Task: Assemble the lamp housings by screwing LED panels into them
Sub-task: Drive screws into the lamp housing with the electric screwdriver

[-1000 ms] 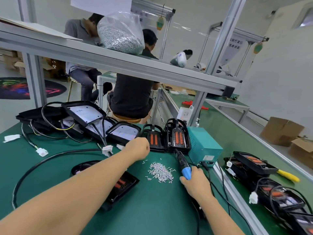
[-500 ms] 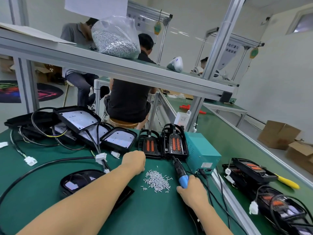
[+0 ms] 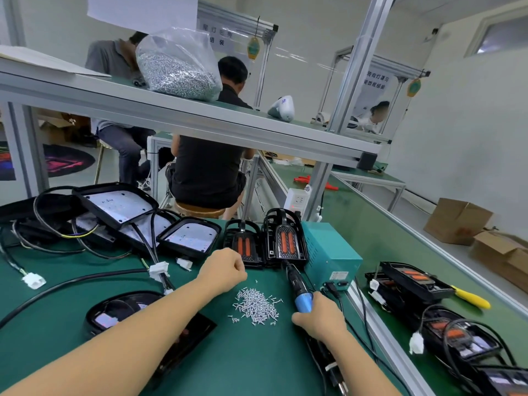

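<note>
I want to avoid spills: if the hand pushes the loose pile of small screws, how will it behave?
The screws would probably scatter, since they lie loose and unbound on the green mat. Being small cylinders, some may roll. Pinching one from the heap looks fiddly.

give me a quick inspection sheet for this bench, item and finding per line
surface: green mat, bare patches only near the front edge
job's things: loose screws piled between the hands; lamp housing under the left forearm; electric screwdriver
clutter: finished housings stacked at the back left; teal power unit; bag of screws on the upper shelf
grippers: left hand curled, contents hidden; right hand grips the screwdriver
cables: black lead crosses the mat
surroundings: seated workers behind
</note>
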Demonstrator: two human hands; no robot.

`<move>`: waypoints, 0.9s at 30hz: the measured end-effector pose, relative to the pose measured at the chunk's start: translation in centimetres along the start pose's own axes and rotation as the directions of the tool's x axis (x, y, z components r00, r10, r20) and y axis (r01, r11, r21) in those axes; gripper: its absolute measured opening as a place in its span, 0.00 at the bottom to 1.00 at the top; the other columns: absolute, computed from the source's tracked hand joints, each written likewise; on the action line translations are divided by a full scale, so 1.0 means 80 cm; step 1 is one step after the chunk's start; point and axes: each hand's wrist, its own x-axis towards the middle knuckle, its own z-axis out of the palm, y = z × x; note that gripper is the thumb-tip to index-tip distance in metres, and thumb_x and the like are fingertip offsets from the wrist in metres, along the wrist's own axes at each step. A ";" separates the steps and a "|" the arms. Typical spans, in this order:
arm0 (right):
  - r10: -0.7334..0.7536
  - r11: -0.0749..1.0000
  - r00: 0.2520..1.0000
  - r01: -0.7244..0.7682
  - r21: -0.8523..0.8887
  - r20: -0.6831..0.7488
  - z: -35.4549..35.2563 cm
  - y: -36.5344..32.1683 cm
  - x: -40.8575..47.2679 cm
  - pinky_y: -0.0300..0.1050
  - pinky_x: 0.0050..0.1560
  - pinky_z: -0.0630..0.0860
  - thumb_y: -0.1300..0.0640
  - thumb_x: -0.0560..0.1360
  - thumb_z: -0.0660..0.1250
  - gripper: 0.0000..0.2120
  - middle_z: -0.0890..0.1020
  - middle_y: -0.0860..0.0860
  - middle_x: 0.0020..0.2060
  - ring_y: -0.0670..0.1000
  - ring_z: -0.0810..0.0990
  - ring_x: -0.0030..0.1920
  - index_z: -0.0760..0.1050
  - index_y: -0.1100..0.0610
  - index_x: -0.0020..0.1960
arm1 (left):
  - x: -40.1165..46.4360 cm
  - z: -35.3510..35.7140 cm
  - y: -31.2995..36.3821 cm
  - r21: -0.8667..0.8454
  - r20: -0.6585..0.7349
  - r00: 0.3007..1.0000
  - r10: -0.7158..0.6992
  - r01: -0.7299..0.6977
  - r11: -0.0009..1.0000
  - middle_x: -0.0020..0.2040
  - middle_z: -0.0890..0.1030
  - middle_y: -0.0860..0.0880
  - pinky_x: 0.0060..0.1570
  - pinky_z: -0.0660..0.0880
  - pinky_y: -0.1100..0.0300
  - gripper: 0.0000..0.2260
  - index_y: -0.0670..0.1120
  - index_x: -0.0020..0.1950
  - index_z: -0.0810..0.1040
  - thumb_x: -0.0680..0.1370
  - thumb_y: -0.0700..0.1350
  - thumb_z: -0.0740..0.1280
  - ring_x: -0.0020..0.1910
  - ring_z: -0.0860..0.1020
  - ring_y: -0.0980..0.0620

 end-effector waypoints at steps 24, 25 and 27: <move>-0.150 -0.609 0.892 0.257 0.751 -0.427 -0.112 -0.134 -0.140 0.36 0.33 0.73 0.63 0.75 0.61 0.06 0.73 0.46 0.27 0.44 0.71 0.26 0.74 0.55 0.48 | -0.158 -0.091 -0.030 -0.882 -0.001 0.993 -0.114 0.053 0.469 0.37 0.84 0.45 0.34 0.76 0.66 0.04 0.44 0.40 0.86 0.71 0.37 0.71 0.32 0.78 0.56; -0.149 -0.619 0.881 0.270 0.737 -0.448 -0.110 -0.141 -0.144 0.36 0.33 0.73 0.63 0.74 0.62 0.06 0.73 0.45 0.27 0.44 0.71 0.27 0.74 0.55 0.48 | -0.162 -0.091 -0.031 -0.871 -0.010 0.994 -0.109 0.044 0.489 0.36 0.83 0.45 0.34 0.76 0.67 0.05 0.44 0.40 0.86 0.72 0.37 0.71 0.32 0.77 0.56; -0.143 -0.626 0.871 0.288 0.725 -0.470 -0.107 -0.154 -0.152 0.36 0.34 0.72 0.61 0.70 0.63 0.07 0.72 0.45 0.26 0.44 0.70 0.26 0.74 0.54 0.47 | -0.170 -0.091 -0.032 -0.849 -0.024 0.996 -0.087 0.026 0.528 0.35 0.83 0.45 0.34 0.75 0.67 0.06 0.44 0.39 0.86 0.73 0.36 0.70 0.31 0.77 0.56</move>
